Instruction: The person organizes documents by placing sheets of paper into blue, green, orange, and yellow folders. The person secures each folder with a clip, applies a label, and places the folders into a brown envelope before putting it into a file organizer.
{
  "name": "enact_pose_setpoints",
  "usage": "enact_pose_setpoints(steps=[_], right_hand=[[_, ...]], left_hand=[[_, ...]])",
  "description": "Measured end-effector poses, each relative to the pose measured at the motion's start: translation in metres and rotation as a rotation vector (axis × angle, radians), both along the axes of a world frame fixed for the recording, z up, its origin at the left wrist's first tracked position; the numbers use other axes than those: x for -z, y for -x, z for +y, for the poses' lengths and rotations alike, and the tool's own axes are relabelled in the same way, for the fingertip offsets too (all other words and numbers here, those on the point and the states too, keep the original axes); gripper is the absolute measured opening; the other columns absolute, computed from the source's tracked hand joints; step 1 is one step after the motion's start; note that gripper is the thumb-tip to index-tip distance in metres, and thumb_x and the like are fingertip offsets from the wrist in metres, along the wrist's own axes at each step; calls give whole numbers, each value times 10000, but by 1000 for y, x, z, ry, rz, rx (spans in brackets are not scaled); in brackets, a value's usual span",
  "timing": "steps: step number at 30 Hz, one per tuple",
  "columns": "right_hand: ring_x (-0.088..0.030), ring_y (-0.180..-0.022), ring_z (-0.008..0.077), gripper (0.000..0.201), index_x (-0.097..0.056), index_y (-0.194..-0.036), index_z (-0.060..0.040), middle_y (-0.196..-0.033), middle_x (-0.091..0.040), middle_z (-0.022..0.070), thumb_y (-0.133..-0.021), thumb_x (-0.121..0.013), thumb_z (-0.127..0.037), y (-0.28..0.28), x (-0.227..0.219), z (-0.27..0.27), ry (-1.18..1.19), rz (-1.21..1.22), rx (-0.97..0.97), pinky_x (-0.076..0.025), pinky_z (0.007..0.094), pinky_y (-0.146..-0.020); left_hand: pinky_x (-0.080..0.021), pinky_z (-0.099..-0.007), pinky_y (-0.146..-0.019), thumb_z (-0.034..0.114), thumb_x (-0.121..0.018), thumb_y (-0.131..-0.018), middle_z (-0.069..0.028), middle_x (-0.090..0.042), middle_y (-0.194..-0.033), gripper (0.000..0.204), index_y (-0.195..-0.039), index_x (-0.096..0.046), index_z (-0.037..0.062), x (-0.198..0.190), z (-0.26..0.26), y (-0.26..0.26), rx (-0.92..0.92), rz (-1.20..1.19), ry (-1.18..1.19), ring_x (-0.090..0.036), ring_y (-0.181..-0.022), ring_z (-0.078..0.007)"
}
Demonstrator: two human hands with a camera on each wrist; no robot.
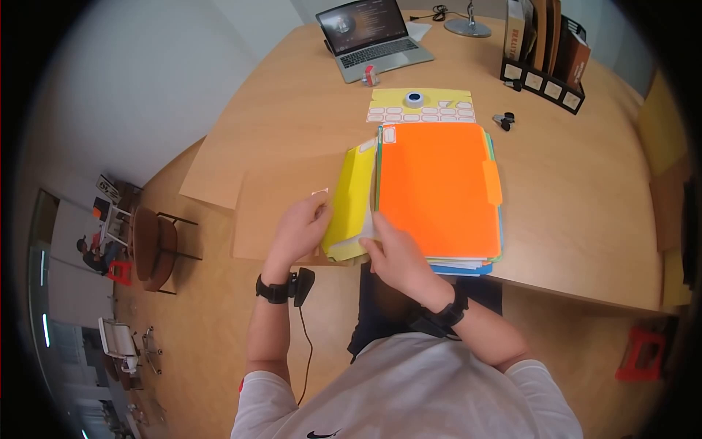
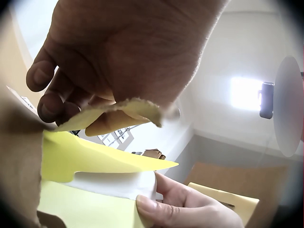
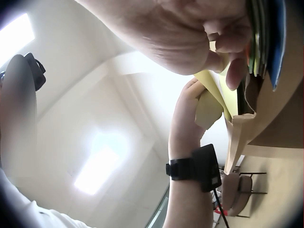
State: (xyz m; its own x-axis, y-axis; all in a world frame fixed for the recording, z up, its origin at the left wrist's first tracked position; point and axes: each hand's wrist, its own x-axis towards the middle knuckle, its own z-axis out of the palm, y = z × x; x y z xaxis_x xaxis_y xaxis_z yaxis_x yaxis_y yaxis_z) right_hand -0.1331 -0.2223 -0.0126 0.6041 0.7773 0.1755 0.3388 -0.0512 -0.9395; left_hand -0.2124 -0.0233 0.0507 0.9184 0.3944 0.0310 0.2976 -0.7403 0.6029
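Note:
A bright yellow folder (image 1: 351, 190) with a white label at its top stands tilted between both hands, with white paper (image 2: 118, 184) inside. My left hand (image 1: 301, 227) grips its left side with curled fingers; a rough-edged yellow flap (image 2: 107, 113) lies against that palm. At the lower right corner my right hand (image 1: 406, 257) pinches the folder and the white paper, thumb on the near face. Right beside it lies a stack of coloured folders, an orange folder (image 1: 439, 190) on top. A brown folder (image 1: 274, 212) lies beneath the left hand.
Behind the stack lies a yellow label sheet (image 1: 380, 99) bearing a round white roll (image 1: 414, 100). Black binder clips (image 1: 505, 121) sit to the right. Farther back are a laptop (image 1: 378, 53), a lamp base (image 1: 468, 29) and a black file holder (image 1: 543, 86). The table's front edge runs close to the person.

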Motion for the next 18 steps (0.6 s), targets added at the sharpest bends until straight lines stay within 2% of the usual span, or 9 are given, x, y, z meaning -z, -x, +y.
enact_pose_setpoints(steps=[3,6,9,12,15,18], right_hand=[[-669,-854,418,352,-482,-1204,30,-926,-651,258,-956,-644,-160,1,0,-4,51,-183,-17,-513,499,-747],[-689,-836,353,494,-460,-1348,51,-887,-660,218,-953,-658,-168,2,-16,-10,5,-71,-65,-521,453,-728],[-683,-684,252,685,-307,-1525,36,-857,-677,156,-960,-640,-160,-1,-15,-15,-19,152,-10,-528,377,-618],[-617,-532,159,803,-115,-1609,-5,-849,-687,116,-967,-581,-127,-4,-32,-20,30,525,-189,-484,294,-492],[-562,-440,153,860,-16,-1622,-39,-850,-690,131,-946,-547,-84,-9,-28,-11,86,776,-295,-447,267,-427],[-600,-495,159,907,70,-1625,-81,-859,-704,163,-938,-522,-69,-8,-19,4,20,1042,-477,-447,246,-449]], left_hand=[[-481,-407,-645,199,-561,-964,-184,-620,-768,205,-990,-590,-2,9,6,0,33,-41,-28,-629,-706,-350],[-480,-408,-642,195,-564,-963,-183,-611,-755,208,-985,-586,-10,3,5,-1,21,21,-23,-635,-706,-343],[-466,-400,-613,180,-568,-959,-168,-593,-717,195,-947,-579,-14,-1,2,0,-21,16,83,-630,-674,-315],[-445,-386,-578,165,-571,-958,-146,-574,-676,188,-914,-574,-18,3,2,-1,-18,-8,132,-607,-617,-262],[-432,-370,-560,159,-573,-962,-128,-559,-652,186,-906,-574,-18,7,7,-3,37,-51,-1,-563,-570,-222],[-424,-362,-559,161,-580,-961,-126,-549,-647,191,-910,-577,-24,4,4,-3,14,-43,58,-532,-562,-216]])
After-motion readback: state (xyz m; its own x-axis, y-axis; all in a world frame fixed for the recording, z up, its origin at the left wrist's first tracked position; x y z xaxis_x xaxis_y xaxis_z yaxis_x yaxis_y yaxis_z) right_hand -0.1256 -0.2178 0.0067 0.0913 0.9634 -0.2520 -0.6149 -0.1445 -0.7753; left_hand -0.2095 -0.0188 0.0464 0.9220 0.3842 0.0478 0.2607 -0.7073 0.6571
